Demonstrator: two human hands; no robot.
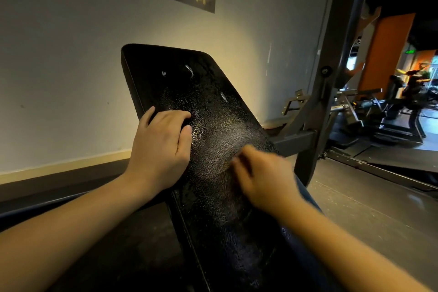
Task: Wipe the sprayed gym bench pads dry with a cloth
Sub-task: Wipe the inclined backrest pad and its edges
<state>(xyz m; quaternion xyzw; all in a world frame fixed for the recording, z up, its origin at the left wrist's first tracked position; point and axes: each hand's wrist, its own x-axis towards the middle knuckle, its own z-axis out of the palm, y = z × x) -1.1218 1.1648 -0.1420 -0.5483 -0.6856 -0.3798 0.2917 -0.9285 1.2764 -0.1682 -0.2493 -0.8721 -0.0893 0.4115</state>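
A black padded bench backrest [189, 83] slopes up away from me, wet and glistening, with curved wipe streaks across its middle. My left hand [161, 142] rests on the pad's left side with its fingers curled under, and nothing shows in its grip. Over the pad's lower right, my right hand [263, 178] is blurred by motion and its fingers are indistinct. No cloth shows plainly; a dark blue strip [308, 194] shows beside my right wrist, and I cannot tell what it is.
A pale wall [71, 66] with a dark sign strip stands close behind the bench. The dark steel frame [331, 92] of a rack rises at the right, with more gym machines [393, 111] beyond it. Dark floor lies on both sides.
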